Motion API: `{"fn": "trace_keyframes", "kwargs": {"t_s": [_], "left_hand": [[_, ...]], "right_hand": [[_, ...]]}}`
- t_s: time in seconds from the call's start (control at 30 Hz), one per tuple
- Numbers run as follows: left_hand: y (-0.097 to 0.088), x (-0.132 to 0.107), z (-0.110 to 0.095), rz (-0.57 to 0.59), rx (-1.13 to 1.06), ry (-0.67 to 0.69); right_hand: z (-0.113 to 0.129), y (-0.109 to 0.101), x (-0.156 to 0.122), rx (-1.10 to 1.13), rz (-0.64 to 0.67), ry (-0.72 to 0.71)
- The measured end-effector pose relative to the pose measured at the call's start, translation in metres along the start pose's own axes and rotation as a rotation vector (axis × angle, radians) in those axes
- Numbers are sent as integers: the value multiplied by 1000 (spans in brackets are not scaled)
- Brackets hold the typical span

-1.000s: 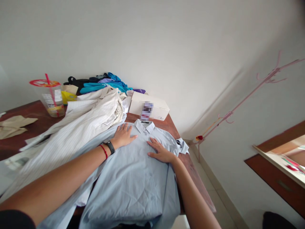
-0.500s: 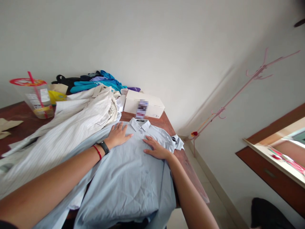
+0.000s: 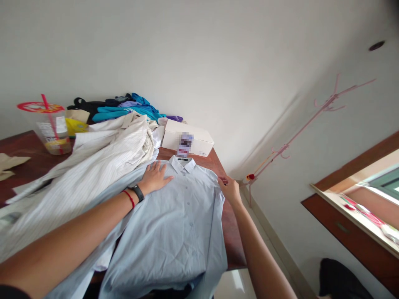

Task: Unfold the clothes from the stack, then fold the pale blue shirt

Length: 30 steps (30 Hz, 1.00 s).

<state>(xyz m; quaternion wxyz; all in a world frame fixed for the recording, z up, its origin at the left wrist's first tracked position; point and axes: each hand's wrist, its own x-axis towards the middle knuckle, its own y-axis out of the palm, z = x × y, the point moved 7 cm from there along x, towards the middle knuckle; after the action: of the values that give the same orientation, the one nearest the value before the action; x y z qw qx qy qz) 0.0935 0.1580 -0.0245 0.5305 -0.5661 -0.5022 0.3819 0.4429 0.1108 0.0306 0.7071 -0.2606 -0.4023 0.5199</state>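
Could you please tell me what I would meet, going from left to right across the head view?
Plastic cup with a red straw → left hand, flat on the shirt → shirt collar → right hand, at the shirt's edge → pink coat rack.

Pale blue-grey button-up cloth shirt (image 3: 165, 232): lower end cut off by bottom edge, patch under left hand (image 3: 153, 178) covered. Right hand (image 3: 230, 189): fingertips at shirt shoulder partly hidden, pinch unclear. Purple-white label (image 3: 185, 144) on white cardboard box (image 3: 201, 141), past left hand, pixelated. Beige paper (image 3: 11, 163), far left of left hand, cropped
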Motion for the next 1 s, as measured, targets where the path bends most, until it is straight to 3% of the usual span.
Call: {"fn": "trace_keyframes", "kwargs": {"t_s": [0.2, 0.37, 0.57, 0.83, 0.93, 1.0], "left_hand": [[0, 1, -1, 11, -11, -6], [1, 2, -1, 2, -12, -5], [-1, 0, -1, -8, 6, -2], [-2, 0, -2, -13, 14, 1], [-4, -2, -2, -11, 17, 5], [-5, -3, -3, -10, 15, 2]], "right_hand": [[-63, -45, -2, -281, 14, 80], [-92, -39, 4, -336, 74, 113], [-102, -23, 11, -337, 115, 169], [-89, -6, 25, -252, 11, 225], [-94, -16, 25, -141, -72, 274], [-106, -35, 20, -51, -156, 320]]}}
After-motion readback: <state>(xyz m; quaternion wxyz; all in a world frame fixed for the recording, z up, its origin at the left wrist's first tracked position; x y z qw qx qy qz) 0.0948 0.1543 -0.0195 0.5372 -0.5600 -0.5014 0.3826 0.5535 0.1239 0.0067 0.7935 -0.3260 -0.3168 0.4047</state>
